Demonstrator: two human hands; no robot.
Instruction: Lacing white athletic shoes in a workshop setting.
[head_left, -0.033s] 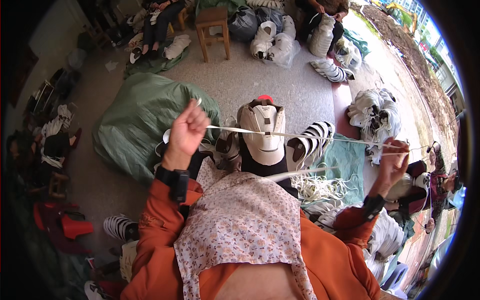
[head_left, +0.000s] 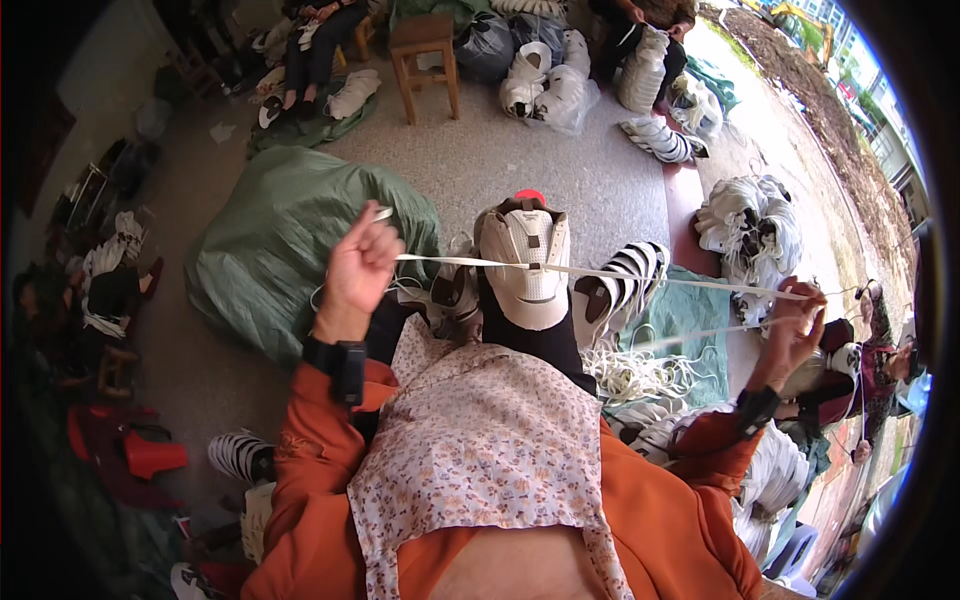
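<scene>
A white shoe upper (head_left: 526, 290) stands toe-away in front of me, over my dark-trousered leg. A flat white shoelace (head_left: 455, 261) passes through a loop on its tongue and stretches out to both sides. My left hand (head_left: 362, 262) is closed on one end, left of the shoe, with a short tip sticking up above the fingers. My right hand (head_left: 795, 325) pinches the other side, far to the right and slightly lower. From that hand a blurred loose length of lace hangs back toward the middle.
A big green sack (head_left: 290, 235) lies left of the shoe. To the right are nested striped uppers (head_left: 640, 280), a pile of loose laces (head_left: 650, 372) on green sheeting, and a bundle of white uppers (head_left: 750, 230). A wooden stool (head_left: 422, 45) stands ahead; other people sit around.
My left hand has moved a little left and down, drawing the lace further out. My right hand has shifted slightly right, and the loose lace end has swung toward it.
</scene>
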